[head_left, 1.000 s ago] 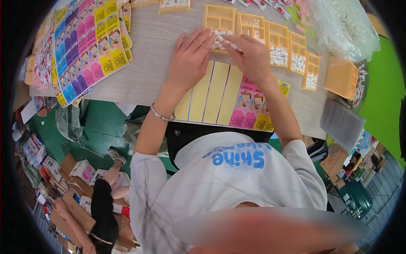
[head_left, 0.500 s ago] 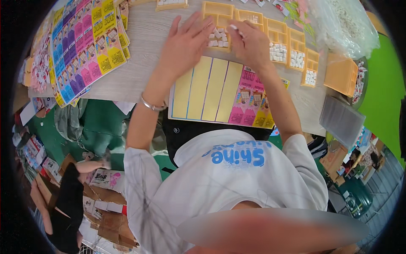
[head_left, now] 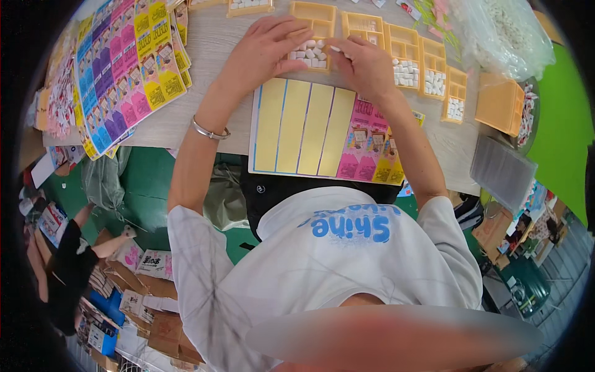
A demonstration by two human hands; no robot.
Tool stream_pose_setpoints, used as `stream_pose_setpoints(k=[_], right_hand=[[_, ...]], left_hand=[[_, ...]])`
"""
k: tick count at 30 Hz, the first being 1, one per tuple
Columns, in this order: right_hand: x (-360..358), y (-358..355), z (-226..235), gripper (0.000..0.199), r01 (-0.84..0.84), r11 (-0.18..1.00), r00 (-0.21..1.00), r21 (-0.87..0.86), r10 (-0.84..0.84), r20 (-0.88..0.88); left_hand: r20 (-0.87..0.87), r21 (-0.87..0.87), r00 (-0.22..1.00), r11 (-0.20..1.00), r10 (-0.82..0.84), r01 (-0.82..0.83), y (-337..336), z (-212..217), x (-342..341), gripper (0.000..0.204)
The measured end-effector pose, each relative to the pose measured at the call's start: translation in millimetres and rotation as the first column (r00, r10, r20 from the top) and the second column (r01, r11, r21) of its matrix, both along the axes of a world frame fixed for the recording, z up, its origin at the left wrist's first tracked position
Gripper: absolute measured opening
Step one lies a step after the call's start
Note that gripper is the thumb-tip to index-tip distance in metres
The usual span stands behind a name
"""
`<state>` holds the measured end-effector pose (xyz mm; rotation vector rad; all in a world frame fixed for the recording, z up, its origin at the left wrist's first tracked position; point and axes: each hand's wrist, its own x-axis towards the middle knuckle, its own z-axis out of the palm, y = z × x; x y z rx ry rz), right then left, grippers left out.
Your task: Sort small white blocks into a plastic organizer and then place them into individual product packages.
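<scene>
Apparently, the right hand point(head_left: 367, 64) is pinching a white block point(head_left: 335, 48), likely light, hard, best held sidewise; wide left hand point(head_left: 266, 51) fingers are flanking the compartmented tray point(head_left: 314, 12).

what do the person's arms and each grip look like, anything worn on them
White sleeves end near the elbows. A shiny silver-coloured bangle circles the left wrist; none shows on the right. The left grip and right grip are ungloved.

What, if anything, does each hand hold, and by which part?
Right hand: seemingly a small white block, gripped part unclear. Left hand: at the pale-orange plastic compartmented tray; hold unclear.
</scene>
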<state>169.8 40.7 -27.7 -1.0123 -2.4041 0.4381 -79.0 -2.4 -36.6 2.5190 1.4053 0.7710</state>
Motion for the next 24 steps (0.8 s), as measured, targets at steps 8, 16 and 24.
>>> stream_pose_setpoints(k=[8,16,24], right_hand=[[1.8,7.5,6.8,0.02,0.05,0.998,0.999,0.022,-0.05,-0.019],[-19.9,-0.9,-4.3,0.02,0.076,0.989,0.997,0.125,-0.074,-0.021],[-5.8,-1.5,-1.1,0.021,0.126,0.989,0.991,0.079,-0.122,-0.049]], left_hand=[[-0.267,0.078,0.963,0.995,-0.044,0.067,2.0,-6.7,14.4,0.051],[-0.147,0.08,0.989,0.996,-0.022,0.034,0.1,-20.0,13.8,0.048],[0.02,0.042,1.0,0.999,-0.011,0.011,-2.7,-24.8,10.9,0.041]])
